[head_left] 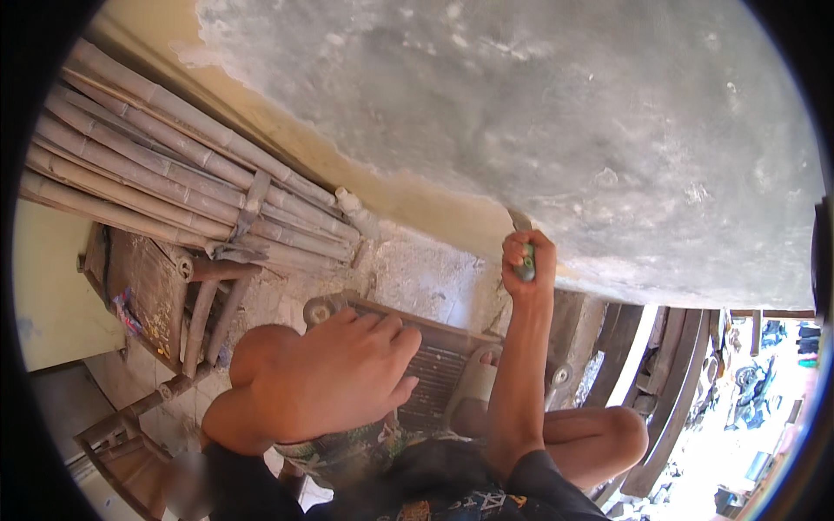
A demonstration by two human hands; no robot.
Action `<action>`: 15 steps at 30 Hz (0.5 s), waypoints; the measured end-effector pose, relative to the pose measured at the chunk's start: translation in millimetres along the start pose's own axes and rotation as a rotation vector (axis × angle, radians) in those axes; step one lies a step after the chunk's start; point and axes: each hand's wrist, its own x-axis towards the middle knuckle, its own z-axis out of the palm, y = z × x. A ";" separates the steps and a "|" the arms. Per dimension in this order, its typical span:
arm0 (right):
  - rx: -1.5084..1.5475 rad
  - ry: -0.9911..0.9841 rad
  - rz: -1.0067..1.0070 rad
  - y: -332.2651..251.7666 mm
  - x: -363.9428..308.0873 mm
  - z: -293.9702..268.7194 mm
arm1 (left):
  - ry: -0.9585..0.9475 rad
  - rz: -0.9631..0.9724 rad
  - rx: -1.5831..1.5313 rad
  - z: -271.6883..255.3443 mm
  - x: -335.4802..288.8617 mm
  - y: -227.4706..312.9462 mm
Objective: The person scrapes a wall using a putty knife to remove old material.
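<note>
My right hand (pixel 529 253) is closed round the green handle of a scraper (pixel 519 220). The scraper's metal blade touches the wall at the border between its grey bare surface (pixel 556 113) and a strip of yellowish coating (pixel 426 201). Bent at the elbow, my left arm brings my left hand (pixel 352 369) in front of my body, above a slatted bamboo bench (pixel 439 369). Its fingers are loosely curled with the thumb apart, and nothing shows in them; the palm is hidden.
A bound bundle of bamboo poles (pixel 174 165) leans along the wall at the left. Below it stands a bamboo chair (pixel 143 295). My sandalled foot (pixel 476 382) rests on the bench. Wooden planks (pixel 673 391) stand at the right, beside a bright, cluttered outdoor area (pixel 747 408).
</note>
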 end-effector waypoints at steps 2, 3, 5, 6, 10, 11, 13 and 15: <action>0.077 0.011 0.012 0.1 -11.3 4.1 | -0.015 -0.030 0.010 0.0 0.4 -0.3; 0.076 0.011 0.015 1.0 -5.2 3.0 | -0.013 -0.009 -0.005 1.1 0.7 -1.6; -0.052 0.051 -0.022 4.8 9.3 5.6 | -0.012 0.014 -0.021 1.4 1.2 -2.6; 0.050 0.068 0.029 0.6 6.3 8.6 | -0.007 -0.013 -0.023 0.6 0.9 -3.0; -0.028 0.028 -0.012 -3.3 -1.1 -4.7 | -0.018 -0.027 -0.023 -3.4 3.8 -0.3; -0.027 0.032 -0.012 -2.6 -2.9 -1.2 | -0.022 -0.026 -0.024 -2.0 3.2 -2.2; -0.049 0.017 -0.012 -2.3 -10.0 6.3 | -0.001 -0.023 0.008 2.0 1.5 -6.9; -0.039 -0.028 -0.038 -2.9 -12.1 -0.9 | 0.019 -0.013 -0.009 -0.8 1.8 -2.9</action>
